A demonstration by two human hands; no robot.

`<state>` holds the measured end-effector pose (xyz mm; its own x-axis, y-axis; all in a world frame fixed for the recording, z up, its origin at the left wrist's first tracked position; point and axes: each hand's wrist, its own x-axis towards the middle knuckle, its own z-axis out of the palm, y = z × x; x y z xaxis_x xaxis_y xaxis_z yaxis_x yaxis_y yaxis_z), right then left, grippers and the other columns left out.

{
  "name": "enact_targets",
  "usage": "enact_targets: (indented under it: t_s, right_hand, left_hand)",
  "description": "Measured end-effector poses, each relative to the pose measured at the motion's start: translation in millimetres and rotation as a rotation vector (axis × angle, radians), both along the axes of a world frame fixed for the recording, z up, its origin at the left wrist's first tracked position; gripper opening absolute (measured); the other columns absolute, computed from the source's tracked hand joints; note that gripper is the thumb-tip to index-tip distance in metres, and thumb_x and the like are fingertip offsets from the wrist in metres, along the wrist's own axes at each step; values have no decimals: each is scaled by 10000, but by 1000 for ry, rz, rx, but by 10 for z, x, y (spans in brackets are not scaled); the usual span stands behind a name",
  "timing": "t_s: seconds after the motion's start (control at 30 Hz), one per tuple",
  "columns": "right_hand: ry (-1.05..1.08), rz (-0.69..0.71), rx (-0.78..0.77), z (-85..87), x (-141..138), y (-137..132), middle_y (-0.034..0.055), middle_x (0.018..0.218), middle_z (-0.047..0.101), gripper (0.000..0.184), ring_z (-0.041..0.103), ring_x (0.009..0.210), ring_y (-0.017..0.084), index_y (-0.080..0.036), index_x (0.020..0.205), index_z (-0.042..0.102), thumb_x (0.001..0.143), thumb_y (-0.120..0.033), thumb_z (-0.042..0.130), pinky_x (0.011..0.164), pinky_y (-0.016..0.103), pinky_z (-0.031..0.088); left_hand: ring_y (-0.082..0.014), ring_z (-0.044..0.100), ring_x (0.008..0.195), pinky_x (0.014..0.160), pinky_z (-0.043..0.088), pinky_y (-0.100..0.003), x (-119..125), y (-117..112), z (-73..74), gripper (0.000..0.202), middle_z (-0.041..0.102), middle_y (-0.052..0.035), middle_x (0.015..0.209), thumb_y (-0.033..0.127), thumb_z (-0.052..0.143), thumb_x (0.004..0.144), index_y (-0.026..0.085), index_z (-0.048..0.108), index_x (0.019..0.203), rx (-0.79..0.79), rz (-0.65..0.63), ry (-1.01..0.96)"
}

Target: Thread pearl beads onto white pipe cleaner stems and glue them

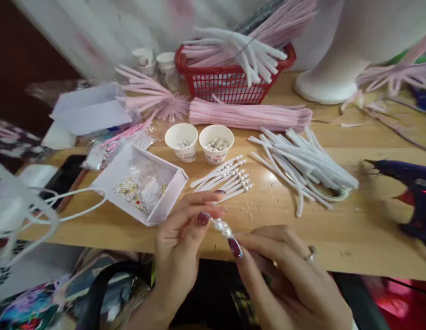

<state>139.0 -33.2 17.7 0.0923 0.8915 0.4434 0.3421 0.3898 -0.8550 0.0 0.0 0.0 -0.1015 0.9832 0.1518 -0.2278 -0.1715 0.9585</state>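
Note:
Between my two hands is a short row of shiny white pearl beads (222, 227), held just over the table's front edge. My left hand (185, 233) pinches its upper left end between thumb and fingertips. At the lower right end, the thumb and index finger of my right hand (284, 270) close on it. Whatever runs through the beads is hidden by the fingers. Just beyond my left fingertips lie several white fuzzy stems (221, 178) side by side, pearl beads at their right ends. Two paper cups (216, 144) with beads inside stand behind them.
A white box (152, 208) of small beads sits left. Pink pipe cleaners (250, 114) lie before a red basket (229, 85); white pipe cleaners (309, 165) lie right. A blue glue gun (410, 178) is at the far right. White cord loops (82, 218) hang left.

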Motion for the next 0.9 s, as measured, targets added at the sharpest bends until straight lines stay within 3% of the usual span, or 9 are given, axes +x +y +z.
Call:
enact_targets:
  t_s: [0.17, 0.3, 0.5, 0.7, 0.9]
  right_hand:
    - [18, -10, -11, 8, -19, 8, -15, 832, 685, 268, 660, 678, 79, -189, 1031, 741, 882, 24, 677, 572, 174, 527]
    - [19, -24, -31, 18, -16, -3, -19, 840, 677, 278, 640, 667, 76, -197, 1037, 746, 888, 28, 682, 576, 177, 523]
    - [-24, -38, -88, -12, -8, -5, -34, 892, 738, 202, 689, 777, 95, -232, 1022, 715, 942, -49, 676, 718, 185, 553]
    - [-21, -73, -84, -21, -13, -25, -44, 879, 751, 199, 694, 758, 95, -242, 999, 713, 939, -54, 687, 697, 190, 544]
    - [-21, -72, -69, -25, -18, -4, -39, 876, 758, 208, 704, 774, 97, -233, 981, 719, 929, -33, 693, 703, 194, 546]
  left_hand:
    - [-152, 676, 1172, 1045, 507, -256, -68, 12, 11, 227, 791, 40, 1183, 310, 626, 1029, 356, 842, 977, 54, -13, 80]
    - [-141, 654, 1198, 1064, 485, -242, -94, 21, 7, 239, 774, 54, 1269, 277, 614, 1037, 363, 837, 1020, 98, -38, 114]
    - [-141, 631, 1188, 1074, 474, -249, -99, 22, -38, 242, 727, 58, 1372, 271, 612, 1038, 372, 831, 1056, 101, -49, 125]
    - [-194, 629, 1223, 1073, 463, -330, -85, 39, -30, 221, 713, 40, 1414, 294, 636, 1022, 388, 833, 1060, 132, -54, 157]
    - [-181, 601, 1208, 1091, 442, -330, -104, 48, -37, 231, 673, 74, 1469, 298, 627, 1028, 404, 827, 1075, 128, -80, 158]
